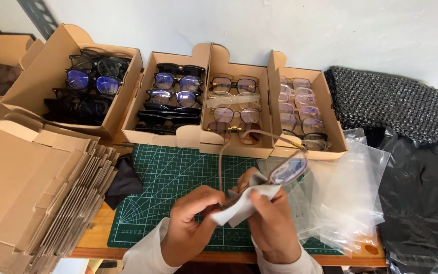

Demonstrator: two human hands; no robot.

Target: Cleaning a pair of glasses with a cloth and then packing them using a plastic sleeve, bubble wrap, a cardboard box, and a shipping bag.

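Observation:
My left hand [191, 223] and my right hand [272, 226] meet over the green cutting mat [168, 175]. Together they hold a pair of thin-framed glasses [280, 170] with pale purple lenses, its arms unfolded and pointing away from me. A small white cloth [239, 205] is pinched between the fingers of both hands and wrapped over one lens. The other lens sticks out above my right hand.
Several open cardboard boxes [236, 144] of glasses line the back of the table. A stack of flat cardboard blanks [31, 187] lies at left, with a black cloth [123, 180] beside it. Clear plastic bags [348, 195] and black bags [422, 198] lie at right.

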